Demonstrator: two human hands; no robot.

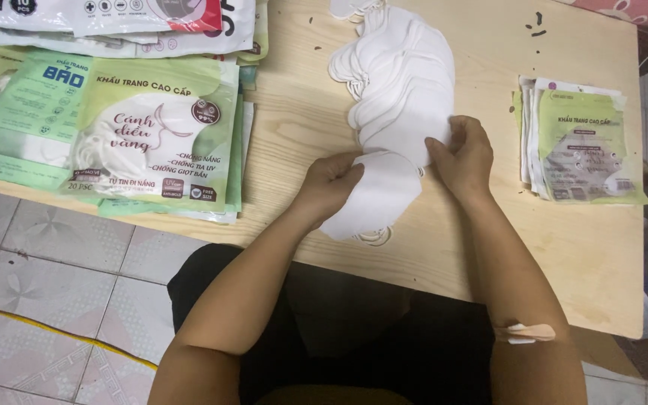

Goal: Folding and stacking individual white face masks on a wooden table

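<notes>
**Carefully peeling one mask off the fanned pile**

Clearly, from the head camera looking down, the left hand (333, 180) pinches the edge of a white folded fabric face mask (373, 196), thumb and fingers closed on its left side. This mask lies at the near end of a long overlapping row of white face masks (403, 79) that runs up the pale wooden tabletop (294, 120). The right hand (463, 154) rests with curled fingers on the near end of the row, fingertips pressing the masks just above the one being lifted; it grips nothing firmly that I can see, more a holding-down touch.

To do this step well, I judge the pinch should take only the single top layer, since thin ear loops (373, 238) hang under the near edge and may snag neighbours. The right hand's pressure should stay on the pile, not on the lifted mask, so the row does not slide.

Left of the hands lies a stack of green and white printed plastic mask packets (151, 127). On the right sits a smaller stack of flat green pouches (579, 142), well apart from both hands.
</notes>
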